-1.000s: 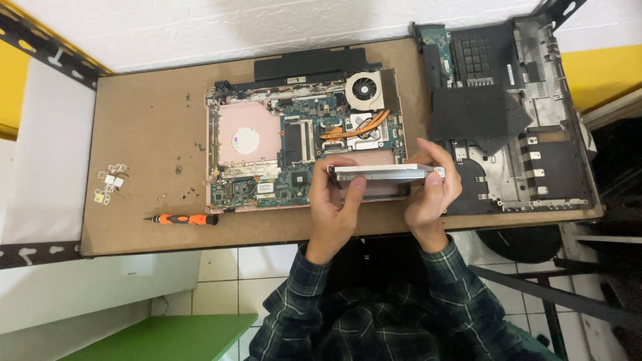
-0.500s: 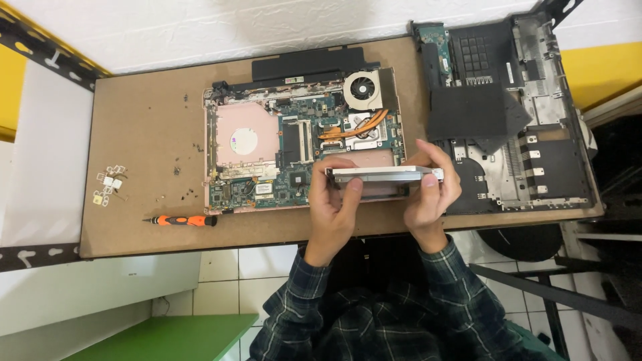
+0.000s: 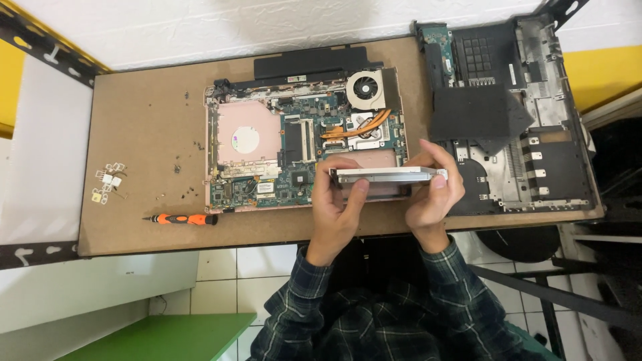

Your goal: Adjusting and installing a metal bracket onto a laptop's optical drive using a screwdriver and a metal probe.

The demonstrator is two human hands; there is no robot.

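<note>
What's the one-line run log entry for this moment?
left hand: grips silver drive | right hand: grips its other end | drive: raised over opened laptop base | orange screwdriver: on table

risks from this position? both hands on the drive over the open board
1. The silver drive is pinched edge-on by the left hand and right hand; a slip may drop it onto the exposed motherboard and copper heat pipes.
2. Loose screws lie scattered on the table; a forearm could sweep them off.
3. The orange screwdriver lies near the front edge and might roll off.
</note>
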